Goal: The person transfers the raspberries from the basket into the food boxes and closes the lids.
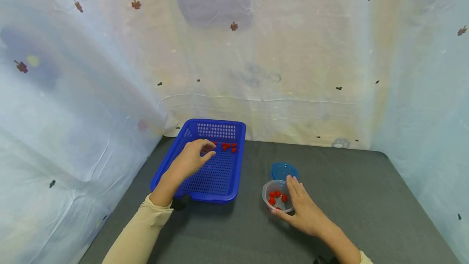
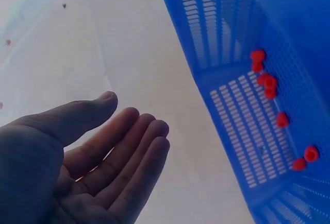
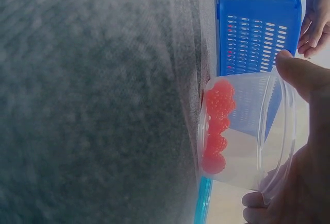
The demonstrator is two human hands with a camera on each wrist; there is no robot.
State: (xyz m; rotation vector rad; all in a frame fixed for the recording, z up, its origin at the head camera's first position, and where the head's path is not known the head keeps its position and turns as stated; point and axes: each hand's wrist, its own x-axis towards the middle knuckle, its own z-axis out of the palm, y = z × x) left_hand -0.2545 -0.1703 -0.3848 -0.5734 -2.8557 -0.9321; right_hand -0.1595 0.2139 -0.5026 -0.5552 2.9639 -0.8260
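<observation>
My left hand hovers over the left part of a blue plastic basket, thumb and fingers apart. In the left wrist view its loosely bent fingers hold nothing. Several red raspberries lie at the far end of the basket. To the right, my right hand holds a clear plastic tub by the rim, thumb on one side and fingers on the other. Upright on the table, the tub has several raspberries in its bottom.
A blue round lid lies just behind the tub on the dark grey table. Patterned sheeting hangs behind the table and along both sides. The basket stands near the table's far left edge.
</observation>
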